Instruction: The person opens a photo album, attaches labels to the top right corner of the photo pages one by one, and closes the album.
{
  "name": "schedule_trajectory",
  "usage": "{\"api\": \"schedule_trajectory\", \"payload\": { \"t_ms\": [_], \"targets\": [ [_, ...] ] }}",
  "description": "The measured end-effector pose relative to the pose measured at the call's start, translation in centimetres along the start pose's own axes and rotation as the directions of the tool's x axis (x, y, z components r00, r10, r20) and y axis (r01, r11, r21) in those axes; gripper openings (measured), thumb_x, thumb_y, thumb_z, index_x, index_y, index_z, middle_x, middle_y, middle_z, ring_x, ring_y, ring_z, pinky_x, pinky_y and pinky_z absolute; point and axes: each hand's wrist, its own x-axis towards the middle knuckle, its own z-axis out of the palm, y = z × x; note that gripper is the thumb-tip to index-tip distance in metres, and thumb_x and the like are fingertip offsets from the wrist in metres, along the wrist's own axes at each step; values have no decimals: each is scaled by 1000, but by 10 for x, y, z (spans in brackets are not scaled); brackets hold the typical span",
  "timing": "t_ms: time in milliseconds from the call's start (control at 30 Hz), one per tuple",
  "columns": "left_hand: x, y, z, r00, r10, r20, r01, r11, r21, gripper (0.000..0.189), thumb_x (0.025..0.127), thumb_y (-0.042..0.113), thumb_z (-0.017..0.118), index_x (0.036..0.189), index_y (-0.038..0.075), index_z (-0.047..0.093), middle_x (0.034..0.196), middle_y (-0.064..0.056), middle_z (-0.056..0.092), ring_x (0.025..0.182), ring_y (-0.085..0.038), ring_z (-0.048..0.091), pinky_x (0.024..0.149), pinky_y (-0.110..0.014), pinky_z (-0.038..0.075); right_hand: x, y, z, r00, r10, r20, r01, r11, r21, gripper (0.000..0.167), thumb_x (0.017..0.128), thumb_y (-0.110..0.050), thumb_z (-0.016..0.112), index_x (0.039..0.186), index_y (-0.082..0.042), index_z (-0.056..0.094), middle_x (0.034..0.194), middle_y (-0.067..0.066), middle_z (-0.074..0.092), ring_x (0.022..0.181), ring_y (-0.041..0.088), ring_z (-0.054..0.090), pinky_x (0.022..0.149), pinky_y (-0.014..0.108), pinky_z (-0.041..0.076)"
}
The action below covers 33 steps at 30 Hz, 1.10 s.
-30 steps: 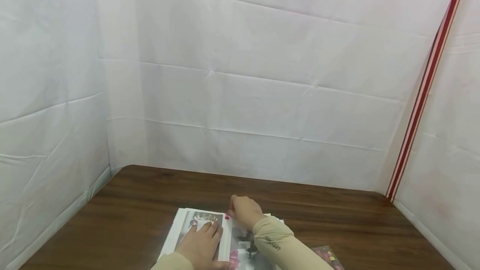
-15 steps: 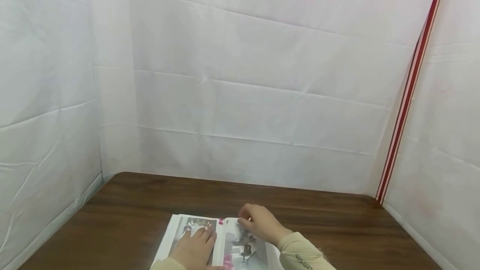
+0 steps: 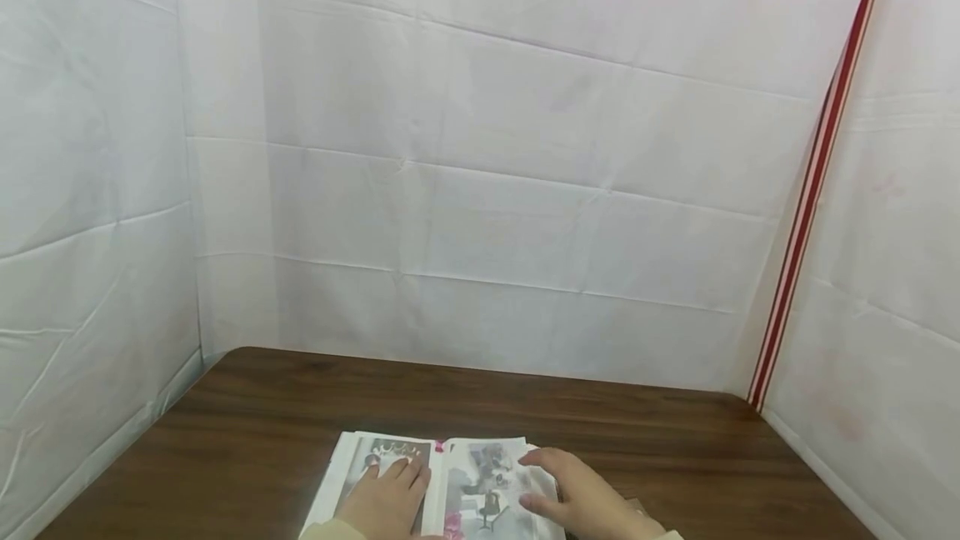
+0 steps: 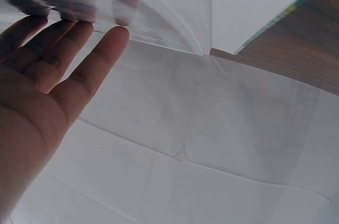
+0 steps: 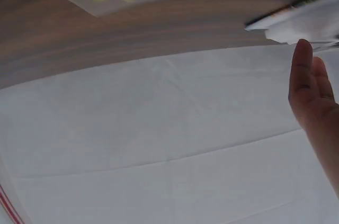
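Observation:
An open book [image 3: 472, 515] with glossy picture pages lies near the front of the table. My left hand [image 3: 386, 498] rests on its left page, fingers straight; in the left wrist view those fingers [image 4: 108, 49] touch the shiny, reflecting page [image 4: 153, 7]. Over the outer edge of the right page is my right hand [image 3: 581, 490], thumb and forefinger spread apart with nothing between them. A small pink piece [image 3: 439, 446] shows at the top of the book's fold. The right wrist view has the right hand [image 5: 312, 86] beside the page edges [image 5: 296, 30].
To the right of the book lies a clear sheet [image 5: 100, 4] with yellow, orange and pink patches, mostly hidden behind my right arm in the head view. The brown wooden table [image 3: 277, 407] ends at white cloth walls [image 3: 487, 232]. A red striped band [image 3: 810, 182] hangs at right.
My right hand has moved from the top of the book's fold rightward to the right page's outer edge, and its fingers have opened. The left hand stays on the left page.

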Motion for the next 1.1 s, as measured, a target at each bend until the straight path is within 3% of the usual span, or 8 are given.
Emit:
{"api": "schedule_trajectory", "payload": {
  "t_ms": [200,367,533,733,900,1100],
  "targets": [
    [0,1,-3,1000,12,6,-12,1000,-29,87,78,76,50,128,6,58,134,-10,59,122,-27,55,94,-55,48,-17,12,11,999,-9,53,8,1000,30,56,95,-49,51,141,-17,46,147,22,41,129,50,42,90,66,45],
    [-1,2,-8,999,32,5,-32,998,-62,89,79,76,49,130,5,57,134,-12,59,123,-29,55,96,-56,47,-22,14,14,998,2,63,0,999,-39,54,95,-51,51,140,-24,47,148,22,40,127,49,45,87,63,48],
    [0,0,-11,999,37,15,-36,995,-92,92,78,78,48,131,3,56,135,-13,58,124,-31,55,97,-58,45,-24,14,19,1000,-5,13,6,991,-130,54,93,-54,51,138,-24,50,146,18,44,125,44,49,88,59,50],
    [-1,-5,-11,1000,14,23,-11,995,-100,94,77,80,47,129,3,57,134,-13,59,124,-30,56,98,-58,44,-22,13,31,998,-42,-53,34,990,-135,53,93,-50,55,136,-20,51,145,21,44,122,49,49,80,67,49],
    [-2,-8,-12,1000,-18,-17,15,993,-120,91,78,79,48,125,2,60,130,-16,61,120,-32,57,95,-59,46,-15,10,38,997,-42,-63,33,989,-141,53,92,-51,54,136,-22,51,145,19,44,123,47,48,83,68,48],
    [-3,1,-16,992,55,-117,-66,993,-94,80,82,75,47,122,7,61,124,-16,64,116,-33,60,90,-52,50,-9,6,43,998,-38,-50,30,988,-152,53,92,-52,53,136,-23,51,146,18,44,124,47,48,84,68,48]
  ]
}}
